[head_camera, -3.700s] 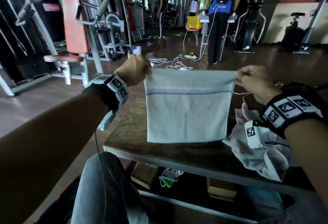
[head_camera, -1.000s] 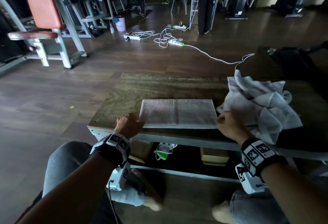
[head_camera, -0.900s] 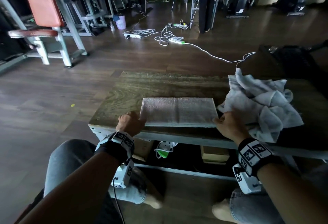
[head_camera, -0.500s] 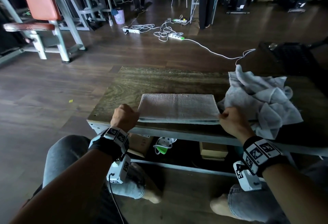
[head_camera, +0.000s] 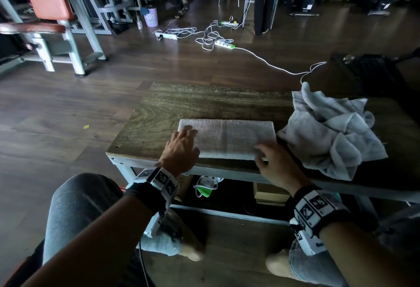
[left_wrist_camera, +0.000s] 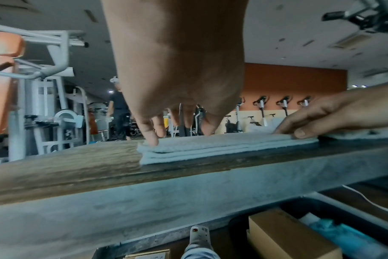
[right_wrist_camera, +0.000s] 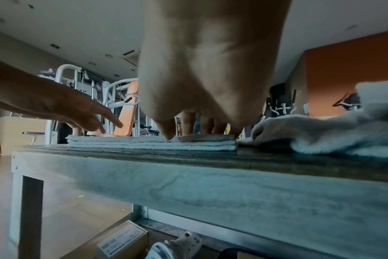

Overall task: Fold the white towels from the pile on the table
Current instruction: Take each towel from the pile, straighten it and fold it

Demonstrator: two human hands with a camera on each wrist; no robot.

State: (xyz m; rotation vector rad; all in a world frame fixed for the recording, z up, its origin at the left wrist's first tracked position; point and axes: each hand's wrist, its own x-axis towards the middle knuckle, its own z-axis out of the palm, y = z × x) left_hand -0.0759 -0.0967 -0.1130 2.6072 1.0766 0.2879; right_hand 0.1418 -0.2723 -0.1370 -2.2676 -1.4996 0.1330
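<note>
left hand (head_camera: 181, 148): flat on left end of the folded towel (head_camera: 227, 137), fingers straight and spread, tips pressing down on the top layer; nothing gripped.
left fingertips (left_wrist_camera: 152, 138): touching cloth right at the left edge in the left wrist view, palm lifted clear.
right hand (head_camera: 272, 161): on the right near corner of the same towel, fingers extended and resting on top; motion-blurred in the head view, so exact finger spread unclear. No pinch visible.
right fingertips (right_wrist_camera: 168, 135): on the top layer near the front edge, per the right wrist view.
folded towel: long narrow rectangle, several layers stacked, edges roughly aligned, lying near the front edge of the table (head_camera: 204, 102).
pile (head_camera: 329, 132): crumpled white towels on the right part of the table, touching or just beside the towel's right end; cannot tell which.
step: likely flattening after a lengthwise fold; this towel partway, not finished.
next move: probably a crosswise fold, one end over the other. Needs a pinch on both corners of one end, the other end pinned, edges lined up before pressing.
watch: layers sliding apart on lift; right end snagging the pile.
remaining: pile untouched, most of the task ahead.
</note>
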